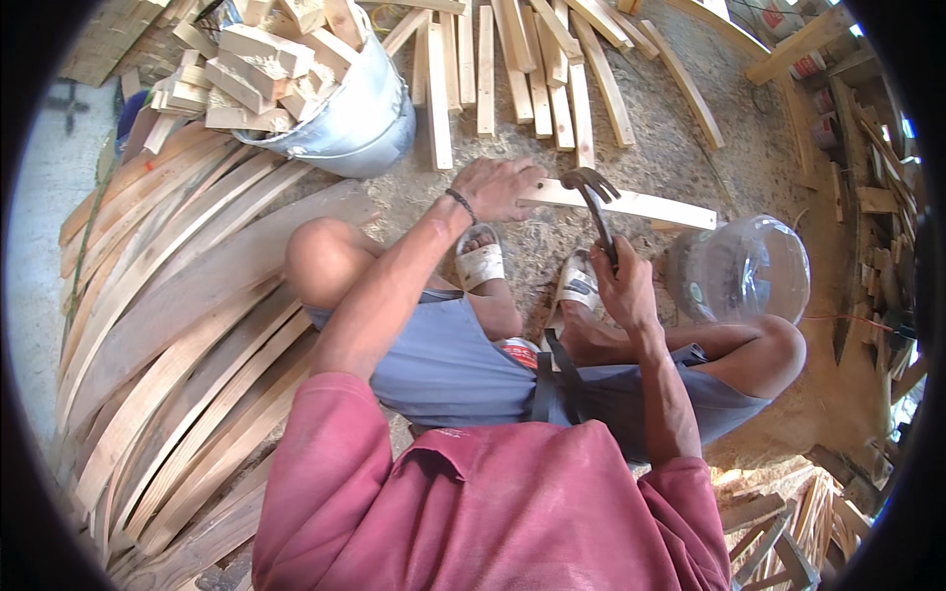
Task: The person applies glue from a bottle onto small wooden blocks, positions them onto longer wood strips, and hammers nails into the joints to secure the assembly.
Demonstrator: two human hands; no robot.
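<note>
My left hand (498, 188) is closed around the left end of a pale wooden strip (655, 206), which lies crosswise in front of my feet. A dark dot, maybe a nail or hole, shows near the strip's right end. In my right hand (626, 286) is a claw hammer (597, 211), gripped by its dark handle. Its metal head overlaps the strip in view, right of my left hand; whether it touches the wood I cannot tell. The fingertips of my left hand are partly hidden.
A pale bucket (379, 133) heaped with wood offcuts (261, 69) stands at far left. Long curved boards (187, 295) are stacked on my left. Several wooden strips (486, 74) lie ahead. A clear plastic container (744, 271) sits beside my right knee, with scrap wood (788, 532) behind it.
</note>
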